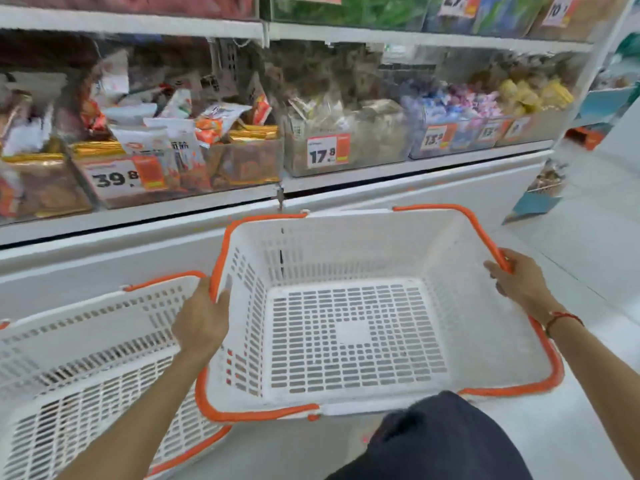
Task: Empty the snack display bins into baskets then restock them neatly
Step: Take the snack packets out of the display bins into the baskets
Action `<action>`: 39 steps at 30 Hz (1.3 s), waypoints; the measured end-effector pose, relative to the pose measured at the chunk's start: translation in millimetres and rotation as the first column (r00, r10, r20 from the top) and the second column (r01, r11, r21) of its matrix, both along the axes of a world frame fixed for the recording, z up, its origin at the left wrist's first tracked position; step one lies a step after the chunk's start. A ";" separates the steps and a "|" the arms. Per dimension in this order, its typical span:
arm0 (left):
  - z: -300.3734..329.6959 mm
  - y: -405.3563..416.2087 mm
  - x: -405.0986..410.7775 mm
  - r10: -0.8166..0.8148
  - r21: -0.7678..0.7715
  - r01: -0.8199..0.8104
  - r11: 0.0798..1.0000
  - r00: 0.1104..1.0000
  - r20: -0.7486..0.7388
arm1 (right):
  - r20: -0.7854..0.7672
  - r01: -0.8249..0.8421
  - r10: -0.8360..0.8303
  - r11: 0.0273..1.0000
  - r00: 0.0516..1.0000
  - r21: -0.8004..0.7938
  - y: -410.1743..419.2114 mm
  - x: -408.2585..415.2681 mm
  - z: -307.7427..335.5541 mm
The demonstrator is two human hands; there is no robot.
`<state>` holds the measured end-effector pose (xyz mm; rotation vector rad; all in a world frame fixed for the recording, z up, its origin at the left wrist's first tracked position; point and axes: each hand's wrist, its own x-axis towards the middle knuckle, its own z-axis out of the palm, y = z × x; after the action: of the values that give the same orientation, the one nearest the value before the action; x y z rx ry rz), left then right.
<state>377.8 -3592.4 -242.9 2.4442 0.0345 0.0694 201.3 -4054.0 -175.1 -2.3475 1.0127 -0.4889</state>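
Below the snack bins (pixel 180 168), both hands hold an empty white basket (pixel 353 341) by its orange rim: left hand (pixel 202 320) clamped on the left edge, right hand (pixel 519 282) on the right handle. A second basket (pixel 86 362) sits just left, touching it. Best move, I'd say: set it down level, close under the bins, clear of the second one, handles folded outward.

Shop: price-tagged snack bins (pixel 180 174)

matt white slotted plastic basket (pixel 353 341), clear glossy plastic bins (pixel 346 150)
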 end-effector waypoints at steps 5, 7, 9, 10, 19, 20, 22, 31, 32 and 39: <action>-43.8 0.1 7.8 0.021 0.222 -0.041 0.974 0.995 0.093 | -0.149 -0.039 0.050 0.996 0.988 0.075 -12.1 36.4 -69.8; -57.0 0.7 8.5 0.035 0.231 -0.052 0.972 0.996 0.078 | -0.170 -0.047 0.065 0.993 0.983 0.109 -14.1 52.5 -91.1; -68.7 0.6 6.2 0.070 0.217 -0.082 0.973 0.996 0.063 | -0.175 -0.066 0.086 0.991 0.981 0.119 -14.0 68.8 -106.3; -71.6 -0.2 4.8 0.092 0.197 -0.100 0.975 0.995 0.048 | -0.177 -0.071 0.092 0.990 0.980 0.119 -13.2 75.8 -112.3; -85.4 26.1 18.4 0.104 0.068 -0.093 0.993 0.977 -0.186 | -0.229 -0.099 0.124 0.988 0.965 0.117 1.4 118.2 -151.3; -85.8 31.9 17.9 0.101 0.087 -0.087 0.992 0.980 -0.170 | -0.232 -0.107 0.133 0.987 0.963 0.121 6.3 125.2 -150.6; -81.6 41.6 14.2 0.113 0.095 -0.101 0.990 0.985 -0.133 | -0.244 -0.128 0.155 0.984 0.957 0.122 16.2 138.1 -152.2; -73.2 75.9 8.4 0.040 0.124 -0.007 0.992 0.963 -0.265 | -0.267 -0.257 0.274 0.962 0.924 0.097 38.0 145.7 -142.5; -72.6 73.3 9.1 0.007 0.124 0.027 0.992 0.962 -0.271 | -0.254 -0.246 0.260 0.965 0.932 0.087 32.1 140.5 -137.1; -64.4 47.9 1.4 0.190 0.054 -0.182 0.982 0.932 -0.310 | -0.246 -0.157 0.181 0.981 0.952 0.117 10.8 117.7 -136.1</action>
<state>379.1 -3544.5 -307.3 2.4471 0.4092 -0.2382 319.0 -4043.1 -311.2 -2.4248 0.9118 -0.0699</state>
